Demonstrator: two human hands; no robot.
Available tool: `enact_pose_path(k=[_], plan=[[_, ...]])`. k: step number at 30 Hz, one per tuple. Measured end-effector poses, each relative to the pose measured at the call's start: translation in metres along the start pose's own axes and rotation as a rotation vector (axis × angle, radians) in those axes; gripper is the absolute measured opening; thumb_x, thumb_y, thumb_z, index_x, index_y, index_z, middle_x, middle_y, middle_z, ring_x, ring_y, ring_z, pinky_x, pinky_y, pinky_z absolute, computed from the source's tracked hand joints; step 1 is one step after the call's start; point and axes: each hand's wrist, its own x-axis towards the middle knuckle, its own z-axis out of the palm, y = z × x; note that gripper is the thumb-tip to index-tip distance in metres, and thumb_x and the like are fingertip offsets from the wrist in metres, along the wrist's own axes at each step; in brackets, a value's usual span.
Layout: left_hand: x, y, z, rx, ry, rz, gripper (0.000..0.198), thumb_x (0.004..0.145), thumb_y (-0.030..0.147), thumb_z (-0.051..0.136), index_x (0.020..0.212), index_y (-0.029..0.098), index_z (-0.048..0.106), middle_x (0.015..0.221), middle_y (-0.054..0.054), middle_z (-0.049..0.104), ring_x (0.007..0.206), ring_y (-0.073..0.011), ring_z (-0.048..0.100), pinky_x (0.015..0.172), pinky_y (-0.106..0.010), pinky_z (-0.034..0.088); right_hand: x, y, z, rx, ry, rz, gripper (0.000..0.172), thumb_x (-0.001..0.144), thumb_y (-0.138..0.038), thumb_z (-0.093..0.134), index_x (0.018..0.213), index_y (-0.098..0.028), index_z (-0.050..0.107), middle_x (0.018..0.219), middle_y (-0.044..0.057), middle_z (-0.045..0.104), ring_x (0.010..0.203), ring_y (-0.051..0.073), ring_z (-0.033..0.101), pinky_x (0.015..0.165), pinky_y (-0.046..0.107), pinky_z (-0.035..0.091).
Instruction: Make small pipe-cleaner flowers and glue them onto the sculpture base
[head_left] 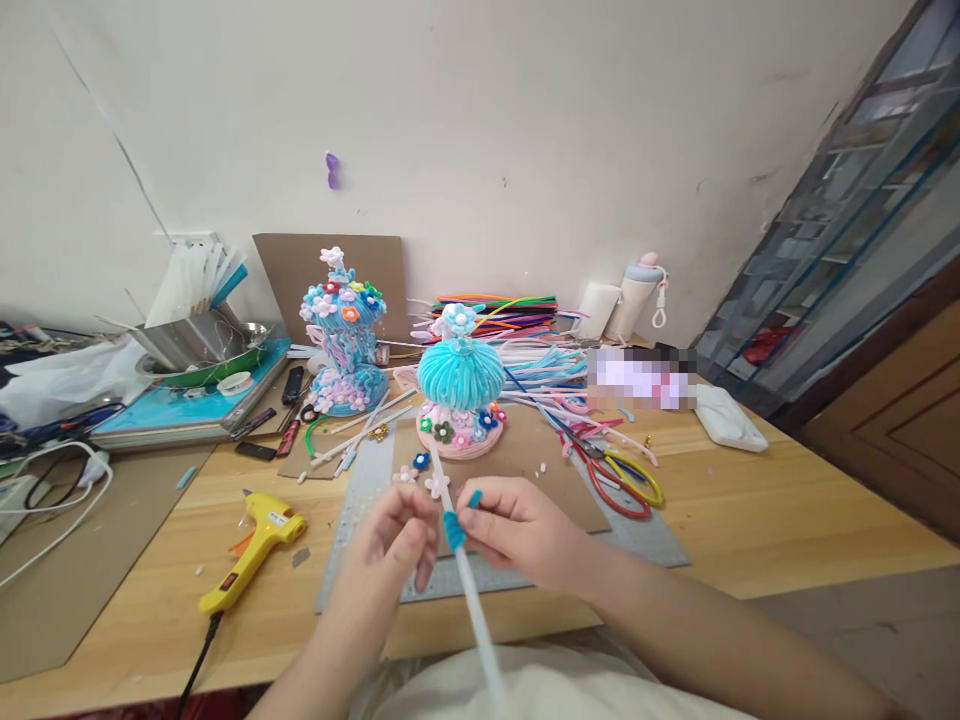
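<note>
My right hand (502, 520) pinches the short free end of a teal pipe cleaner (454, 531), which is coiled around a white translucent stick (474, 600). The stick slants from near my lap up toward the table's middle. Beside the coil, on its left, my left hand (397, 535) has curled, parted fingers and nothing visible in them. Beyond the hands stands a turquoise domed ornament (460, 375) on a round pink base. Small flowers, one of them blue (421, 461), lie between it and my hands.
A yellow glue gun (259, 545) lies at the left. Red and yellow scissors (619, 480) rest at the right on a grey cutting mat (652, 540). A taller flowered ornament (345, 335) stands behind left. Bundled pipe cleaners (499, 310) lie by the wall.
</note>
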Motion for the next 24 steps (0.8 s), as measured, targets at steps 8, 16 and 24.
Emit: enact_pose_path(k=[8,16,24], plan=[[0.007,-0.011,0.0,0.08,0.084,0.112,0.011,0.078,0.025,0.056,0.084,0.02,0.048,0.075,0.001,0.049,0.06,-0.0085,0.049,0.051,-0.019,0.043,0.021,0.008,0.008,-0.361,0.021,-0.145,0.025,0.086,-0.029,0.045,0.064,-0.016,0.048,0.062,-0.002,0.048,0.059,0.008,0.041,0.056,0.02,0.034],[0.004,0.004,-0.026,0.932,-0.075,0.954,0.039,0.07,-0.004,0.051,0.095,0.025,0.061,0.095,-0.004,0.059,0.094,-0.018,0.052,0.082,-0.033,0.04,0.02,-0.003,0.008,0.492,-0.124,0.362,0.022,0.071,-0.03,0.064,0.071,-0.015,0.047,0.056,-0.006,0.036,0.043,0.003,0.018,0.035,0.015,0.008],[0.005,-0.021,-0.006,0.119,0.08,0.124,0.011,0.083,0.029,0.047,0.088,0.021,0.052,0.08,-0.002,0.056,0.072,-0.0143,0.054,0.066,-0.027,0.045,0.033,0.013,-0.003,-0.183,0.095,-0.158,0.027,0.084,-0.036,0.049,0.065,-0.016,0.049,0.054,-0.005,0.04,0.05,0.006,0.034,0.046,0.019,0.027]])
